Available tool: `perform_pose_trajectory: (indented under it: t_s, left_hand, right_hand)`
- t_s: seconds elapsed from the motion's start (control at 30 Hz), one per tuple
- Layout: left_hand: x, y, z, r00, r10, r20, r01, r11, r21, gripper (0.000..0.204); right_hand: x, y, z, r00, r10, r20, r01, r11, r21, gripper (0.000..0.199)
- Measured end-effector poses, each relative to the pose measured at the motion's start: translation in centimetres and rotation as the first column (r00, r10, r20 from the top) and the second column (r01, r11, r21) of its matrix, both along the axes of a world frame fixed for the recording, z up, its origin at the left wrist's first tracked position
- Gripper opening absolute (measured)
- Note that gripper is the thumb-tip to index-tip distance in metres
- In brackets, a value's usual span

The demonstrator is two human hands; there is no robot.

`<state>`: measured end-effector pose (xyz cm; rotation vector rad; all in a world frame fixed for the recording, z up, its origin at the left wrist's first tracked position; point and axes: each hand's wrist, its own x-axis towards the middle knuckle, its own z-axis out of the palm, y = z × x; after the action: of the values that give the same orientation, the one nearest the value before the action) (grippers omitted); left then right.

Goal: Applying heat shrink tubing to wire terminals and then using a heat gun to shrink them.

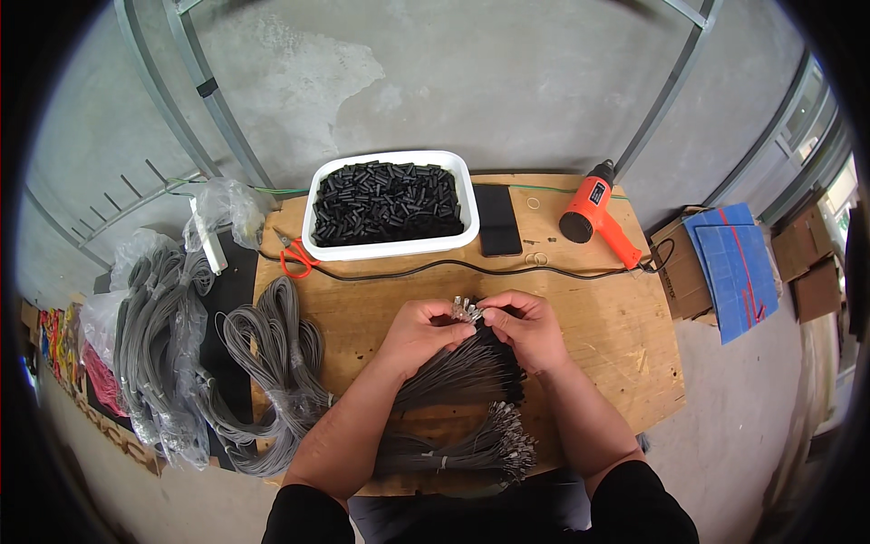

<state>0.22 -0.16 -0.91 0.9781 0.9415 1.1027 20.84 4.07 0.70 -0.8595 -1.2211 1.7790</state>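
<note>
The left hand point(419, 332) pinches a small cluster of silvery wire terminals point(466, 310) between thumb and fingers, above the wooden table point(607, 363). The right hand point(527, 332) has its thumb and forefinger closed on the cluster's right edge. The terminals look shiny, short and narrow, fanned unevenly. Below lies a bundle of thin, dark grey wires point(458, 374), its right end black. Nearer the body, a 2nd grey bundle point(421, 456), bound by 1 pale tie point(443, 462), ends in a bristling silvery tuft.
</note>
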Motion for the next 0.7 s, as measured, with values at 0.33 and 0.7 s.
perform_pose_trajectory:
  t_s: [0.33, 0.7]
  left_hand:
    - [0.02, 0.09, -0.06, 1.0, 0.003, 0.017, -0.003, 1.0, -0.008, 0.011]
    - [0.09, -0.06, 0.36, 0.996, 0.016, -0.088, -0.016, 1.0, 0.003, 0.008]
  right_hand:
    - [0.06, 0.05, -0.4, 1.0, -0.025, 0.001, 0.024, 1.0, 0.015, 0.005]
    - [0.49, 0.49, 0.13, 0.997, 0.048, 0.067, -0.046, 0.998, -0.032, 0.007]
